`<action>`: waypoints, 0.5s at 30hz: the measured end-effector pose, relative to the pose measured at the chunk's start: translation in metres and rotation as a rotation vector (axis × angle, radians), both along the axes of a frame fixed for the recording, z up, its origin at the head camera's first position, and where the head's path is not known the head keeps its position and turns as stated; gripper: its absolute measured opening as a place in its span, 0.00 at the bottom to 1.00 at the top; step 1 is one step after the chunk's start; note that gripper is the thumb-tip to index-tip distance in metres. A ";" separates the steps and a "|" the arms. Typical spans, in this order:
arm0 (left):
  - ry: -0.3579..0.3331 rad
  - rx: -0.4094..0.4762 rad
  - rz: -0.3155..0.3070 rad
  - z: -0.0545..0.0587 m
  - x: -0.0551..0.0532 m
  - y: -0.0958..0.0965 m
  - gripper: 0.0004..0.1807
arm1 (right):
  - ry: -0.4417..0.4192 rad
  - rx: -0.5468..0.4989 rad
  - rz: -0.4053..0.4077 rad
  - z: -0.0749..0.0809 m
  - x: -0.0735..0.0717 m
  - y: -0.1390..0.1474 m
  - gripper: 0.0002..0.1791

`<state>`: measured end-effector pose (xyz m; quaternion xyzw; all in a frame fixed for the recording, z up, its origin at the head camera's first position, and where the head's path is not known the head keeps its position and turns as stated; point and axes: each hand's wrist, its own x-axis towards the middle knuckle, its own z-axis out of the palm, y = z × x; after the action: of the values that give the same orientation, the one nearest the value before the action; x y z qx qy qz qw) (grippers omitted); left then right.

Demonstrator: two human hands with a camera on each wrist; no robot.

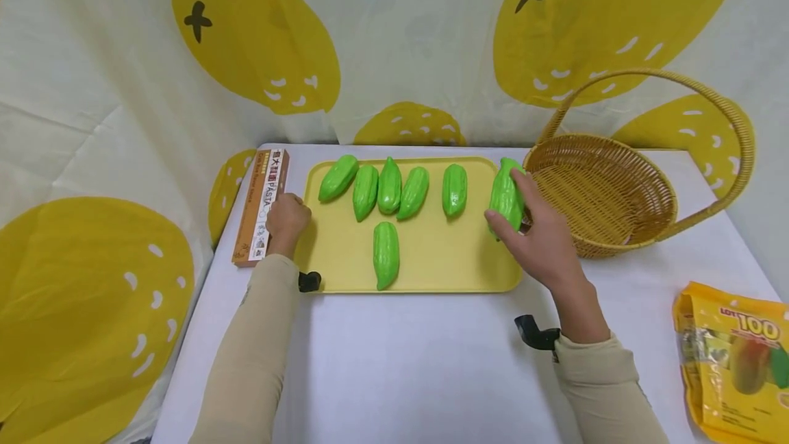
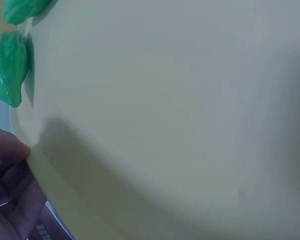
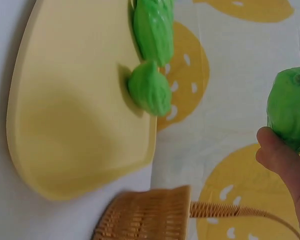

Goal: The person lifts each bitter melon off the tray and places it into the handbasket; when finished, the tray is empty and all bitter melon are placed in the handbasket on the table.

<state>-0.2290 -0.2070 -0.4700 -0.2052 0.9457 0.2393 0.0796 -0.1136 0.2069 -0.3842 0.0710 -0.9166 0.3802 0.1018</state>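
My right hand (image 1: 542, 238) holds a bright green, ridged bitter melon (image 1: 507, 192) between thumb and fingers, above the right end of the yellow tray (image 1: 456, 255). In the right wrist view this held bitter melon (image 3: 289, 107) is raised well off the tray. At the tray's left edge my left hand (image 1: 287, 220) grips the rim; the left wrist view shows a fingertip (image 2: 23, 150) on the rim and the other fingers curled beside it. Several similar bitter melons (image 1: 389, 187) lie in a row along the tray's far side. A single bitter melon (image 1: 386, 255) lies nearer the front.
Right of the tray stands a wicker basket (image 1: 594, 146) with a tall handle. A pasta box (image 1: 249, 214) lies left of the tray, beside my left hand. A yellow snack bag (image 1: 733, 362) is at the front right. A fruit-patterned curtain (image 1: 401, 40) hangs behind the white table (image 1: 401, 362).
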 end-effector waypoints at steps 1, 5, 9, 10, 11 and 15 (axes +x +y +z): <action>-0.002 0.002 0.001 0.000 -0.001 0.000 0.11 | 0.003 0.003 -0.013 -0.001 0.000 0.004 0.42; 0.005 0.009 0.000 0.001 -0.002 -0.001 0.13 | 0.004 0.001 -0.049 -0.002 -0.004 0.019 0.42; 0.017 0.019 0.009 -0.001 -0.002 -0.001 0.14 | -0.015 -0.036 -0.085 -0.002 -0.008 0.033 0.42; 0.020 0.022 0.009 -0.001 -0.002 -0.001 0.14 | -0.007 -0.040 -0.097 -0.002 -0.009 0.037 0.42; 0.022 0.027 0.010 -0.001 -0.002 0.000 0.14 | 0.006 -0.043 -0.109 -0.002 -0.011 0.040 0.41; 0.020 0.037 0.033 -0.006 -0.002 -0.001 0.11 | 0.023 -0.041 -0.160 -0.001 -0.018 0.054 0.41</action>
<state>-0.2313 -0.2083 -0.4755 -0.2170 0.9383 0.2598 0.0701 -0.1312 0.2609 -0.3852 -0.0002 -0.9102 0.3885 0.1439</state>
